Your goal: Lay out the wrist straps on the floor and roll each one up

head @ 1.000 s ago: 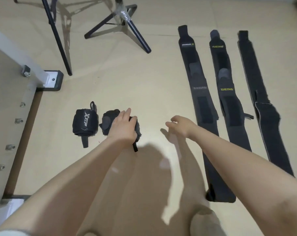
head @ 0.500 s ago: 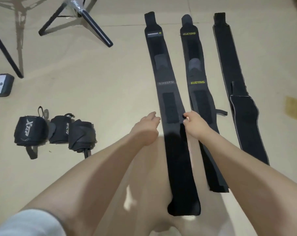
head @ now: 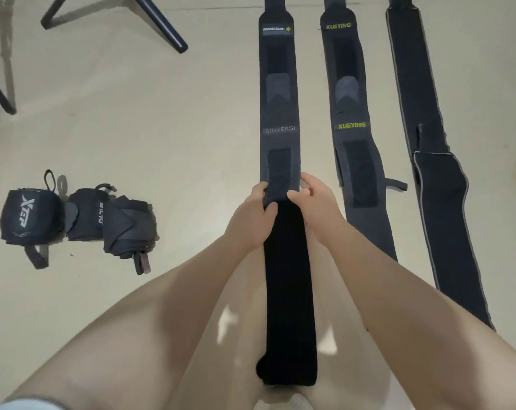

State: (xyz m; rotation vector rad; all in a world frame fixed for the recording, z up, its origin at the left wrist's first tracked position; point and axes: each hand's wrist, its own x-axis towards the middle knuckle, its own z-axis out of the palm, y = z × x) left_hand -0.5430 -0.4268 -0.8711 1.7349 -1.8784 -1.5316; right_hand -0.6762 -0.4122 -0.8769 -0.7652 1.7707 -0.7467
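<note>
Nearest, under both forearms: the dark, matte near end of the left strap [head: 289,291], a long flat fabric band with a rounded tip. Both hands close together, clamped on that strap at its middle: left hand [head: 252,216] gripping the left edge with thumb laid over the top, right hand [head: 316,202] pinching the right edge, fingers curled. Just beyond the fingers: a rough black hook-and-loop patch, then grey woven cloth lettered BOKEERSI, then a second label farther up.

Three straps flat and lengthwise on the beige floor [head: 162,128], side by side, apart from each other. Right of the right hand: the middle strap [head: 351,113], grey, marked XUEYING twice in yellow-green, with its own fuzzy patch and a thin loop sticking out to the right. Farther right: the right strap [head: 428,143], plain black, pale piping along the edges, widening toward the near end.

Well left of the left hand: three rolls [head: 76,220], squat dark cylinders touching in a row, loops and tab ends poking out; white lettering on two.

Beyond, far left: black tubular stand legs [head: 162,28], round-ended.
</note>
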